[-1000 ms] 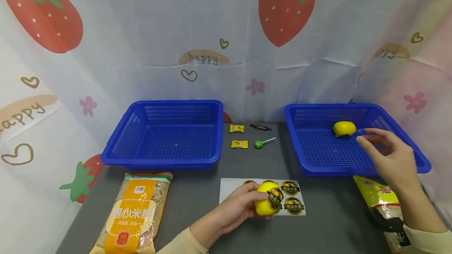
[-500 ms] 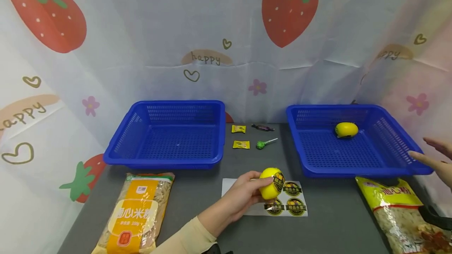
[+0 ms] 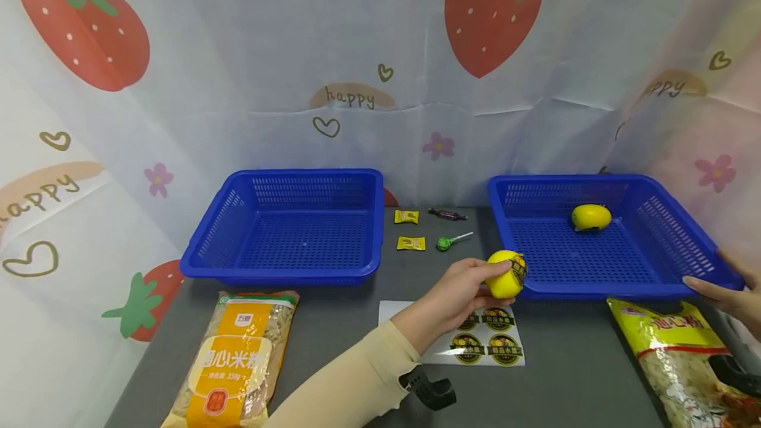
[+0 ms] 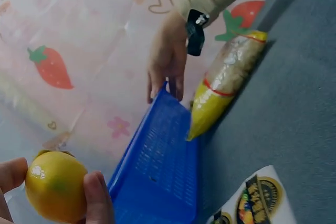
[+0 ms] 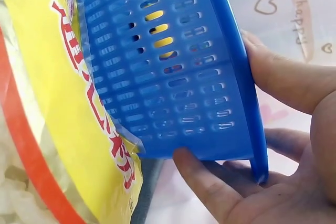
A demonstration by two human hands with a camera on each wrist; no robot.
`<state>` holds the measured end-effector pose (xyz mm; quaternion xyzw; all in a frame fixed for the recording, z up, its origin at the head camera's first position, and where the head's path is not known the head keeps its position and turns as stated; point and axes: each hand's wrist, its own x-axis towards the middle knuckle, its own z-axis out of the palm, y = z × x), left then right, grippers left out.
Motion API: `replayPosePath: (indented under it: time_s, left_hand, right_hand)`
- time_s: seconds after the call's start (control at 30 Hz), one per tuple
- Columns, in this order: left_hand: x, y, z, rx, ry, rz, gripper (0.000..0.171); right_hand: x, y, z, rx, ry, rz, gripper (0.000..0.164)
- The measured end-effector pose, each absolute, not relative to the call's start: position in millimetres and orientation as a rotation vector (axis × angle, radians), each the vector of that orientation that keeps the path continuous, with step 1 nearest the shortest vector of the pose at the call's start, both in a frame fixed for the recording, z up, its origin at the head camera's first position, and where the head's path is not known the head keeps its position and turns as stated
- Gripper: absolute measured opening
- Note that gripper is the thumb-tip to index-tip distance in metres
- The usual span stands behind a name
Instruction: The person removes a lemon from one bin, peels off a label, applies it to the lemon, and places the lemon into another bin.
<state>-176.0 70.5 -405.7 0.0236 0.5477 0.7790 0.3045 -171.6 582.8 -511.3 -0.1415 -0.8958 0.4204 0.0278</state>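
Note:
My left hand (image 3: 450, 297) holds a yellow lemon (image 3: 501, 284) between thumb and fingers, beside the near left corner of the right blue basket (image 3: 600, 292). A dark round sticker sits on that lemon's right side; in the left wrist view the lemon (image 4: 56, 190) shows a plain yellow face. Gripping the same basket at its near right corner is my right hand (image 3: 737, 296). The right wrist view has its thumb on the rim and its fingers underneath. Inside the basket, toward the back, lies a second lemon (image 3: 591, 217) with a dark label low on it.
A second blue basket (image 3: 285, 276) stands at left. Between the baskets lie yellow-wrapped candies (image 3: 411, 244), a dark-wrapped candy (image 3: 448, 214) and a green lollipop (image 3: 444, 243). A sticker sheet (image 3: 436, 355), an orange noodle bag (image 3: 232, 362) and a yellow bag (image 3: 684, 355) lie nearer.
My left hand has carried the lemon up and right from over the sticker sheet to the right basket. My right hand has left the basket's interior and taken hold of its near right corner.

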Motion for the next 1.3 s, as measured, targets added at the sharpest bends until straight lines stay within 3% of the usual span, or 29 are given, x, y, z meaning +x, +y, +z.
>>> replayPosePath:
  time_s: [0.2,0.33,0.7,0.93,1.3]
  left_hand:
    - [-180.9,98.7,-397.5,0.063,1.485,2.058,0.034]
    - [-182.6,105.5,-393.0,0.024,1.491,2.085,0.042]
    - [-171.7,94.4,-393.7,0.059,1.769,1.949,0.047]
    - [-167.0,75.4,-397.2,0.242,1.915,1.741,0.039]
    - [-156.9,7.0,-392.6,0.427,1.985,1.691,0.036]
  right_hand:
    - [-169.2,589.0,-521.0,-0.397,-2.755,1.307,0.095]
    - [-167.4,586.1,-518.6,-0.394,-2.781,1.255,0.096]
    - [-166.4,568.8,-499.1,-0.397,-2.842,1.190,0.100]
    - [-170.5,577.5,-501.6,-0.445,-2.867,1.224,0.104]
    - [-135.5,497.9,-426.8,-0.440,-2.854,0.870,0.095]
